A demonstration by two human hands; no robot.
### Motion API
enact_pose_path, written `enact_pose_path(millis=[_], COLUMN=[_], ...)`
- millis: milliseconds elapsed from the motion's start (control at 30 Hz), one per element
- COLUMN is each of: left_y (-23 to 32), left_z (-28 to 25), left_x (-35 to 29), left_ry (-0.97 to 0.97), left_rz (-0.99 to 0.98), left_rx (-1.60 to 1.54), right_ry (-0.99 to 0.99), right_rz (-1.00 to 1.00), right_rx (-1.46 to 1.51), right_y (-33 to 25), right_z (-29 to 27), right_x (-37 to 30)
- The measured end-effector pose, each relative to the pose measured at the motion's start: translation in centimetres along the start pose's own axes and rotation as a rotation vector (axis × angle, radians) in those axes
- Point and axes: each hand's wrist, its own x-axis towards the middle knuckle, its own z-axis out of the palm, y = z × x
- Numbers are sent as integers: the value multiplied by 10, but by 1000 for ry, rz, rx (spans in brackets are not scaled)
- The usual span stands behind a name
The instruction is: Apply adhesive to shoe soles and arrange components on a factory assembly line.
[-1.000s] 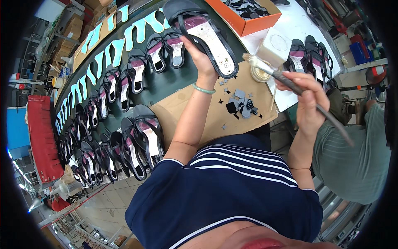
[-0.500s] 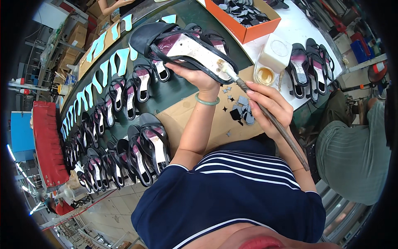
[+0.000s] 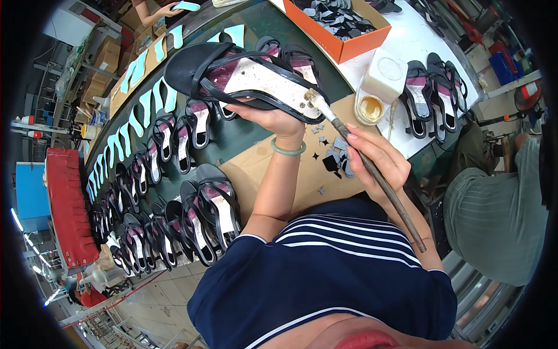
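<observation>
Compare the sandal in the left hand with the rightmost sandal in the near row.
The held sandal is raised in the left hand; the row sandal stands among others. The held sandal's toe points left; the row sandal's points forward. The long-handled brush touches the held sandal's heel end, not the row sandal. Both have black straps.

An orange box (image 3: 363,46) of grey and black pieces (image 3: 337,16) stands along the left edge of the white surface (image 3: 450,55); a blue bin (image 3: 501,71) sits past its right edge. Cardboard boxes (image 3: 108,56) lie beyond the green surface's (image 3: 235,136) far edge, a red cover (image 3: 71,209) and blue panel (image 3: 32,186) off its left end.
</observation>
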Motion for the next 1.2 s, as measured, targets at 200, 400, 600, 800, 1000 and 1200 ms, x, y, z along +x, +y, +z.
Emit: enact_pose_path(millis=[200, 400, 600, 800, 1000, 1200], left_y=[0, 2, 3, 2, 3, 5], left_z=[-6, -2, -1, -2, 0, -1], left_x=[0, 0, -1, 0, -3, -4], left_ry=[32, 65, 48, 5, 38, 3], left_rz=[-38, -29, 3, 59, 88, 120], left_rx=[22, 40, 58, 73, 65, 130], right_ry=[17, 23, 22, 30, 31, 13], right_rz=[-17, -22, -12, 12, 32, 130], right_rx=[-22, -19, -21, -31, -1, 40], right_y=[-2, -3, -4, -7, -9, -14], right_z=[1, -1, -3, -5, -7, -12], right_x=[-2, -2, -2, 0, 4, 8])
